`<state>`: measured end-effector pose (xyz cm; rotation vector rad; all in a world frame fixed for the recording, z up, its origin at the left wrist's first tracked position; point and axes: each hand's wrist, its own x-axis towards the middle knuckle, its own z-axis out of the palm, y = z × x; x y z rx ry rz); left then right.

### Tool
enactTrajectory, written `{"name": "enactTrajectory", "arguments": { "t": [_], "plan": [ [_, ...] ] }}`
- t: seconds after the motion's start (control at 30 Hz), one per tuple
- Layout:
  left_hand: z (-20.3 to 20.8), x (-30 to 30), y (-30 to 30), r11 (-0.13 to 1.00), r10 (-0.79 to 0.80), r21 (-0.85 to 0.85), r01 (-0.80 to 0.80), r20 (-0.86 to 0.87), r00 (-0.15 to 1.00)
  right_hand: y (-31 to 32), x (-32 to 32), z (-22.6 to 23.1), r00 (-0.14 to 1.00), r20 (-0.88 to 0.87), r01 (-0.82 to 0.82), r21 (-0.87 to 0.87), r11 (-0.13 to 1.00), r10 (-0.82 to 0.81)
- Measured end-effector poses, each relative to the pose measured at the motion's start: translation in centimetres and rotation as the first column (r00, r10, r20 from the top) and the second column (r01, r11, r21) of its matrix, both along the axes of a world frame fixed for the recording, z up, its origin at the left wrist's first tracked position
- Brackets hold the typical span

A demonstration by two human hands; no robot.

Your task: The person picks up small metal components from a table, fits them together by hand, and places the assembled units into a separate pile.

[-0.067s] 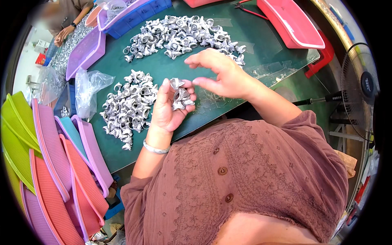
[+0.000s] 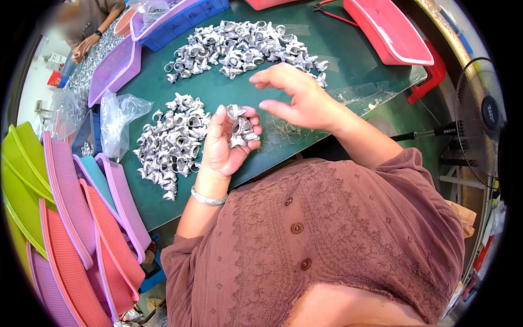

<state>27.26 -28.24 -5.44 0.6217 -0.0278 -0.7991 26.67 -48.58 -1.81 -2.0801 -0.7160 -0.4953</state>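
Note:
Several small silvery metal castings, each with a ring-like opening, lie in my left hand. Its palm faces up and its fingers curl around them. My right hand hovers to the right of the left one, thumb and fingers apart, with nothing between them. It is nearest the far pile of similar castings, whose right end it partly covers. A second pile of castings lies just left of my left hand. Both piles rest on the green tabletop.
Purple and blue bins line the far left edge beside a clear plastic bag. Colourful stacked baskets fill the left. A red tray, red-handled pliers and a fan are right. Another person's hands work far left.
My right hand has shifted slightly right, away from my left hand. The left hand and the castings in it stay nearly still.

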Motion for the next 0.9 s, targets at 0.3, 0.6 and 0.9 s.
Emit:
{"name": "enactTrajectory", "arguments": {
  "t": [0.3, 0.6, 0.9],
  "plan": [
    [2.0, 2.0, 4.6, 0.93, 0.332, 0.129, -0.344, 0.106, 0.937, -2.7, 0.0, -0.5, 0.986, -0.061, 0.154, -0.013, 0.988, -0.155],
    [1.3, 4.9, 13.5, -0.016, -0.569, 0.321, -0.947, 0.776, 0.272, -5.2, 0.5, -1.1, 0.969, -0.02, 0.246, -0.043, 0.968, -0.247],
    [0.6, 3.7, 12.7, -0.124, -0.63, 0.303, -0.945, 0.711, 0.311, -7.5, 0.0, -1.0, 0.954, -0.067, 0.239, -0.424, 0.874, -0.293]
  ]
}}
